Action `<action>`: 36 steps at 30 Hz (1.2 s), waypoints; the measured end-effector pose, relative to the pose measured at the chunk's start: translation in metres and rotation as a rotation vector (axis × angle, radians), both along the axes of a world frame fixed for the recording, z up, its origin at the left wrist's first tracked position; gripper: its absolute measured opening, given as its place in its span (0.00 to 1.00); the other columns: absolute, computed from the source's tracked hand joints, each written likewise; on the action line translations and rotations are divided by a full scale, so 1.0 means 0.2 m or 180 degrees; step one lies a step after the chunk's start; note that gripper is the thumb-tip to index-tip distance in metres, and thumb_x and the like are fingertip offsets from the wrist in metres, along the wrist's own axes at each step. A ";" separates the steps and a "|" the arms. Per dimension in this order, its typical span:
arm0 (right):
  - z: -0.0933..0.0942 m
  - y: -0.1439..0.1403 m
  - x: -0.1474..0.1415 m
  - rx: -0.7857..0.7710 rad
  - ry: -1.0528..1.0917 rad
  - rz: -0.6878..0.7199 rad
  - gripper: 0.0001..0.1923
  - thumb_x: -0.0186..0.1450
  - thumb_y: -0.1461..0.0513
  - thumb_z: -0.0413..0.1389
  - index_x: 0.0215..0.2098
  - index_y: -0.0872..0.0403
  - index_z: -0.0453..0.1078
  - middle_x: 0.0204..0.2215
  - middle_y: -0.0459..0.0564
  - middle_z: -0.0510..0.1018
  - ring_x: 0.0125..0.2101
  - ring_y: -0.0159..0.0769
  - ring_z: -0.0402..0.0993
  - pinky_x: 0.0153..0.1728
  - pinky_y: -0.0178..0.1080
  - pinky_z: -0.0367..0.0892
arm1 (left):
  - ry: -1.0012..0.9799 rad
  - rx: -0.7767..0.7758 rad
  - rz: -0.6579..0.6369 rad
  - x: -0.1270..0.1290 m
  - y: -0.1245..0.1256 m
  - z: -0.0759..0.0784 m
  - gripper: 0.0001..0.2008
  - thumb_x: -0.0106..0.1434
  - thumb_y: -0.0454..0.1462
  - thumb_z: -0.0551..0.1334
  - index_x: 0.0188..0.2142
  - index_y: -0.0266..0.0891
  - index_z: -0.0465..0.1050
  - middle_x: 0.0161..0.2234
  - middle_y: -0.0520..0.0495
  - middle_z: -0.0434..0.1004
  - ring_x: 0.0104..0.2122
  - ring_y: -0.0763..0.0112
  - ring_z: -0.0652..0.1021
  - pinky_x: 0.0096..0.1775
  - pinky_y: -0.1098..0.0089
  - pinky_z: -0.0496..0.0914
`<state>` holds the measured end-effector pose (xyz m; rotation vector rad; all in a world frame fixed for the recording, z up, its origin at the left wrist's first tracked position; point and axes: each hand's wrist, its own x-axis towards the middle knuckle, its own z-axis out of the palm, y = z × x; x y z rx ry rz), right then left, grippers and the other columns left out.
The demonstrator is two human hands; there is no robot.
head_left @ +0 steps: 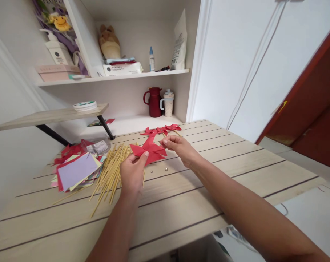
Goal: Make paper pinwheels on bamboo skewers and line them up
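Seen from the head camera, a person holds a folded red paper pinwheel [150, 150] just above a pale wooden table [236, 171]. The left hand [132, 171] pinches its lower left corner between thumb and fingers; the right hand [178, 147] nips its upper right edge with closed fingertips. The paper looks light and thin, likely to crease or tear under a hard squeeze, so a soft pinch at the outer points, clear of the folded centre, seems the safest hold. Just left of the hands lies a loose heap of bamboo sticks [110, 171], beside a stack of coloured paper sheets [76, 171]. More finished red pinwheels [161, 130] rest further back on the table, near a red jug [154, 102] in the alcove.
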<state>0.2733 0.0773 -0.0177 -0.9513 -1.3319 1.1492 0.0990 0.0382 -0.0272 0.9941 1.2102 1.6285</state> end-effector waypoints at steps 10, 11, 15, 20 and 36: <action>-0.17 0.09 0.12 -0.0519 -0.1138 0.0755 0.04 0.50 0.63 0.65 0.26 0.54 0.76 0.26 0.46 0.79 0.29 0.32 0.70 0.35 0.36 0.64 | 0.0123 0.0169 0.0445 -0.04 0.01 0.02 0.15 0.49 0.39 0.71 0.37 0.35 0.81 0.33 0.46 0.83 0.34 0.66 0.81 0.39 0.67 0.74; -0.17 0.09 0.13 -0.0533 -0.1147 0.0800 0.05 0.50 0.63 0.65 0.26 0.54 0.77 0.26 0.46 0.79 0.29 0.32 0.70 0.35 0.35 0.65 | 0.0156 0.0174 0.0453 -0.04 0.01 0.02 0.15 0.49 0.40 0.71 0.37 0.35 0.81 0.33 0.46 0.83 0.34 0.66 0.81 0.39 0.67 0.74; -0.16 0.08 0.15 -0.0584 -0.1156 0.0865 0.10 0.48 0.62 0.67 0.30 0.54 0.78 0.28 0.46 0.80 0.31 0.32 0.72 0.36 0.35 0.67 | 0.0356 0.0285 0.0453 -0.05 0.03 -0.02 0.15 0.50 0.41 0.71 0.37 0.36 0.82 0.35 0.46 0.83 0.36 0.65 0.80 0.40 0.67 0.74; -0.17 0.07 0.14 -0.0686 -0.1350 0.0684 0.08 0.49 0.63 0.68 0.27 0.54 0.77 0.26 0.47 0.79 0.31 0.34 0.72 0.35 0.36 0.67 | 0.0525 0.0505 0.0382 -0.06 0.06 -0.07 0.16 0.51 0.43 0.71 0.38 0.36 0.82 0.37 0.45 0.83 0.38 0.63 0.80 0.41 0.66 0.73; -0.23 -0.08 0.12 -0.0772 -0.1354 0.0441 0.13 0.50 0.62 0.69 0.33 0.53 0.75 0.24 0.42 0.73 0.27 0.30 0.67 0.30 0.34 0.64 | 0.0427 0.0504 0.0593 -0.08 0.08 -0.09 0.15 0.52 0.43 0.70 0.37 0.37 0.82 0.35 0.46 0.82 0.36 0.64 0.80 0.39 0.67 0.72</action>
